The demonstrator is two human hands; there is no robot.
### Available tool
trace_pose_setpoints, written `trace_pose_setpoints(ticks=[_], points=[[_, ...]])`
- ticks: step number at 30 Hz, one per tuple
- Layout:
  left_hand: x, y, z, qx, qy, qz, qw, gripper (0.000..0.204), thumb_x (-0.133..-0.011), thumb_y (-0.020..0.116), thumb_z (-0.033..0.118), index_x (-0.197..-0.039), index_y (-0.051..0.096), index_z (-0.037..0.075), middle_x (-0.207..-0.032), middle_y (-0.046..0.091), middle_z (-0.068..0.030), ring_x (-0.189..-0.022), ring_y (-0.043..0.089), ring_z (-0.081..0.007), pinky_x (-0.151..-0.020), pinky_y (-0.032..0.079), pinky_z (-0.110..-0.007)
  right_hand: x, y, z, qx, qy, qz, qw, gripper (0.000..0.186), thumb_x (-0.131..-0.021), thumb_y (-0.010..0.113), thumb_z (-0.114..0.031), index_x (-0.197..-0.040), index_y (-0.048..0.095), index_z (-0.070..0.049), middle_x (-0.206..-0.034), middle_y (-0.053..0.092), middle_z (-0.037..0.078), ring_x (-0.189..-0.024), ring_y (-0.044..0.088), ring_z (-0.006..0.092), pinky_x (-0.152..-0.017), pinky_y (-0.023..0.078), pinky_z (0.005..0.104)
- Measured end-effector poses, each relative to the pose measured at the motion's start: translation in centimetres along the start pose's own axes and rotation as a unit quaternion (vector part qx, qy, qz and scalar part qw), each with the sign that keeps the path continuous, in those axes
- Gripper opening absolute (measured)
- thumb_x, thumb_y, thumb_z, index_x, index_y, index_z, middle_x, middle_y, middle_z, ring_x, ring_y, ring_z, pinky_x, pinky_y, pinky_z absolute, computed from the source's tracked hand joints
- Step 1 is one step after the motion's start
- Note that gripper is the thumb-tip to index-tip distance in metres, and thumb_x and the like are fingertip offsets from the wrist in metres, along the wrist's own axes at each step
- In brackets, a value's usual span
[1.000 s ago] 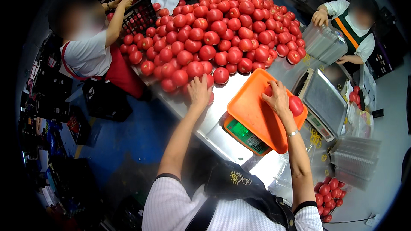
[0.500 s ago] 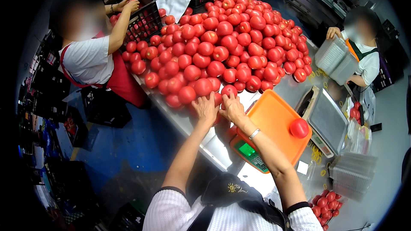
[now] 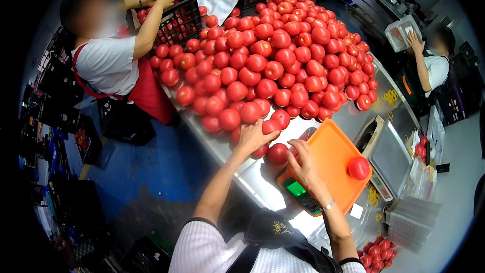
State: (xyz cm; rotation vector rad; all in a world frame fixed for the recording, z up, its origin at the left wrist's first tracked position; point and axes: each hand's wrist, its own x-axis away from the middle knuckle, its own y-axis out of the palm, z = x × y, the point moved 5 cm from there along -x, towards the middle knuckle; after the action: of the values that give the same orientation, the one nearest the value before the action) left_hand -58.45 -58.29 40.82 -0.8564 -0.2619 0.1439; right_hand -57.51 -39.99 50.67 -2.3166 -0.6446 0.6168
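Note:
A large heap of red tomatoes (image 3: 273, 71) covers the steel table in front of me. My left hand (image 3: 250, 139) is at the heap's near edge, its fingers closed about a tomato (image 3: 271, 127). Just right of it, my right hand (image 3: 303, 161) hovers with bent, parted fingers and nothing in them. A loose tomato (image 3: 278, 153) lies on the table between my hands. Beside my right hand stands a scale with a green-lit display (image 3: 295, 188) and an orange tray (image 3: 331, 154) on top. One tomato (image 3: 358, 168) rests at the tray's right side.
A second scale with a metal plate (image 3: 391, 151) stands to the right, near clear plastic containers (image 3: 411, 217) and yellow rubber bands (image 3: 374, 195). At left, a person in a red apron (image 3: 146, 91) handles tomatoes at a black crate (image 3: 179, 20). Another person (image 3: 434, 73) holds clear containers at far right.
My right hand has left the tomatoes and moved right and nearer, toward the scale. My left hand now holds a tomato. The person at right has lifted the clear containers higher.

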Motion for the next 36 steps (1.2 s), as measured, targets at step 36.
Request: trace_pose_setpoints(ticks=[36], points=[[-9.1,-21.5,-18.5,-0.231,-0.163,0.420,0.862,0.063,-0.073,0.073,0.027,-0.126,0.045,0.006,-0.123,0.046,-0.0224,-0.117,0.043,-0.0401,-0.096,0.041,-0.049,18.8,-7.0,1.7,0.046,0.236,0.111,0.964,0.007,-0.083,0.057,0.003,-0.088,0.063,0.003,-0.076,0.063,0.014,-0.072,0.064,0.0240,-0.067,0.049,0.0311]])
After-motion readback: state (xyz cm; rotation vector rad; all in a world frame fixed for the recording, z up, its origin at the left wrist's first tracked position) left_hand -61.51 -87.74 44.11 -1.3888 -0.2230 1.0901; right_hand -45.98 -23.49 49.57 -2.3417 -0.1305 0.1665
